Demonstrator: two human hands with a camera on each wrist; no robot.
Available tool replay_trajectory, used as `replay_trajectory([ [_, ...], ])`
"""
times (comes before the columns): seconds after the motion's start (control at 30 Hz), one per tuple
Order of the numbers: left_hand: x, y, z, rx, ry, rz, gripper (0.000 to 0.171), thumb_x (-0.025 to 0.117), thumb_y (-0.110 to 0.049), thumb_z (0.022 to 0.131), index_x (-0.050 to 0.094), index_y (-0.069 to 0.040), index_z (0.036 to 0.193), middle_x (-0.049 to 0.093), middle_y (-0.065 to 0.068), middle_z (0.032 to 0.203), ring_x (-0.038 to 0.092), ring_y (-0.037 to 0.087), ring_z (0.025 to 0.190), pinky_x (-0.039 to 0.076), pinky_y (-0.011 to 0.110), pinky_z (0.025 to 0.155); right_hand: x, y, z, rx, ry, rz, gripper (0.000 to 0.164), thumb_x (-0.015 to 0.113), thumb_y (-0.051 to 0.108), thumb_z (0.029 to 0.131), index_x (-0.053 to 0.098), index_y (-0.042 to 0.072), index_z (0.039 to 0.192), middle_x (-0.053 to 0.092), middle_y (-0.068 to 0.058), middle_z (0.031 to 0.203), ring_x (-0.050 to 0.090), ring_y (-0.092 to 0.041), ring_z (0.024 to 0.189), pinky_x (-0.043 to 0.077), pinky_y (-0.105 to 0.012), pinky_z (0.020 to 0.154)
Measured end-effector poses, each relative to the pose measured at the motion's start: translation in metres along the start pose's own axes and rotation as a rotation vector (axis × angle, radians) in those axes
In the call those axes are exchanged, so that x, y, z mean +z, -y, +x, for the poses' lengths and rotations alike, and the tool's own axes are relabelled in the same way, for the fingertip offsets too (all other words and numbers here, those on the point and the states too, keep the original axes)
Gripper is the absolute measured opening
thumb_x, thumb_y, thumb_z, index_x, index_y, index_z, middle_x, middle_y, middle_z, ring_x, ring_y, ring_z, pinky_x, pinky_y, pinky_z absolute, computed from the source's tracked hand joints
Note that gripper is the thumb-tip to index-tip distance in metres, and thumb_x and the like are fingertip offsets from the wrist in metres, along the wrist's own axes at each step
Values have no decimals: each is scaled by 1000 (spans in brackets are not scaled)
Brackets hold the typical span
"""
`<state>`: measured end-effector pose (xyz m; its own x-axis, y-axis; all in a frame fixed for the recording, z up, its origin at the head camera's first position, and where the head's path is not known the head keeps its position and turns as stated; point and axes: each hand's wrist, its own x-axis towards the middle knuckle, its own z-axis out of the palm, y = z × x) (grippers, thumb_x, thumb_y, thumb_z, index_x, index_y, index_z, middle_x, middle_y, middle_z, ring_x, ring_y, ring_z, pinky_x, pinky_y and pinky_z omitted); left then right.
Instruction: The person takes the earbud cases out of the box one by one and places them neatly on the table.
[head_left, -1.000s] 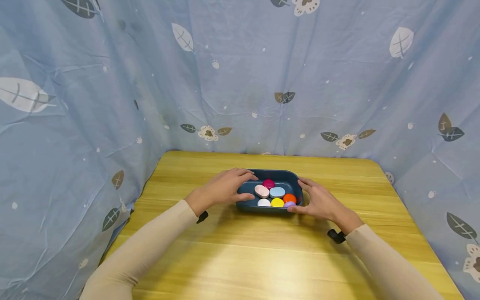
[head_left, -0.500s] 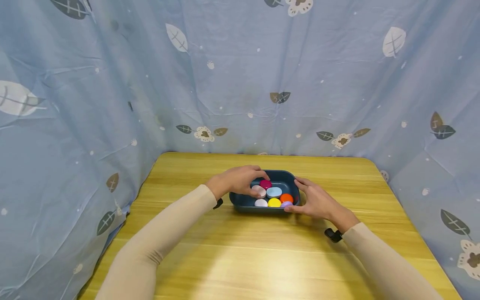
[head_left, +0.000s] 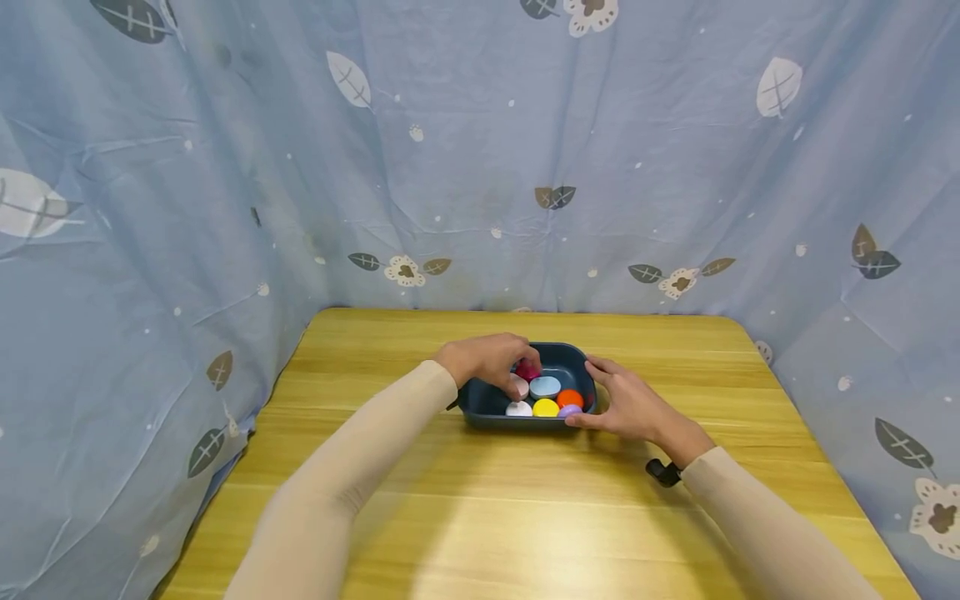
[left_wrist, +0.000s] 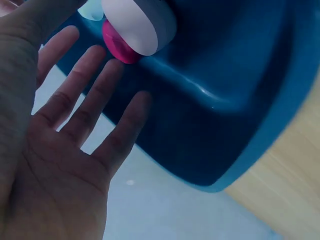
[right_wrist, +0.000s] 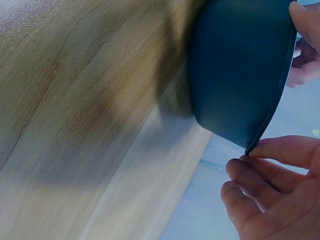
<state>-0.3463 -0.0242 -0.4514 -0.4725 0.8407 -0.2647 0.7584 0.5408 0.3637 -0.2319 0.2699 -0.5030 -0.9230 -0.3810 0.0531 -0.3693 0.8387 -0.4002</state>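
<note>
A dark blue tray [head_left: 495, 423] on the table holds several smooth, rounded, pebble-like pieces. My left hand [head_left: 491, 358] reaches into it, fingertips around the magenta piece [head_left: 528, 371] and thumb over the pale pink piece [head_left: 522, 386]. In the left wrist view, the fingers [left_wrist: 95, 100] extend, fairly straight and spread, beside the magenta and the thick pale piece [left_wrist: 140, 25]. At the tray's right end, my right hand [head_left: 630, 404] grips the rim, thumb on the near side; the right wrist view shows its fingertips [right_wrist: 250, 152] at the tray corner.
Light blue [head_left: 545, 387], orange [head_left: 571, 399], yellow [head_left: 546, 407], white [head_left: 518, 409] and lilac [head_left: 569, 411] pieces also lie in the tray. A wooden table [head_left: 517, 500] extends around it. Patterned blue curtains [head_left: 480, 167] hang behind and at both sides.
The left hand has moved right, from the tray's left edge to over the magenta and pale pink pieces, its fingers lowering. My right hand keeps its grip on the tray's right end.
</note>
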Motion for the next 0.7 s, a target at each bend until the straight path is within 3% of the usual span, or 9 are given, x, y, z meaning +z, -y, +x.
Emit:
replay_trajectory([
  [0.27, 4, 4, 10, -24, 40, -19, 49, 98, -24, 98, 79, -13, 141, 80, 6, 133, 69, 20, 117, 61, 35, 115, 0, -1, -1, -6, -5, 4, 118, 91, 68, 95, 47, -11, 171, 46, -31, 181, 53, -56, 162, 50, -70, 130],
  [0.53, 7, 7, 11, -44, 29, -60, 37, 96, -18, 100, 80, -11, 133, 78, 5, 123, 69, 25, 116, 61, 35, 110, 1, 0, -1, -3, -10, 10, 118, 91, 67, 95, 47, -10, 172, 46, -30, 181, 52, -56, 163, 48, -70, 131],
  [0.7, 8, 8, 11, -61, 19, -68, 31, 95, -17, 101, 82, -12, 129, 77, 2, 117, 67, 20, 110, 62, 33, 106, 2, -1, 0, -5, -12, 4, 119, 90, 69, 95, 47, -10, 172, 46, -31, 181, 52, -56, 162, 49, -71, 130],
])
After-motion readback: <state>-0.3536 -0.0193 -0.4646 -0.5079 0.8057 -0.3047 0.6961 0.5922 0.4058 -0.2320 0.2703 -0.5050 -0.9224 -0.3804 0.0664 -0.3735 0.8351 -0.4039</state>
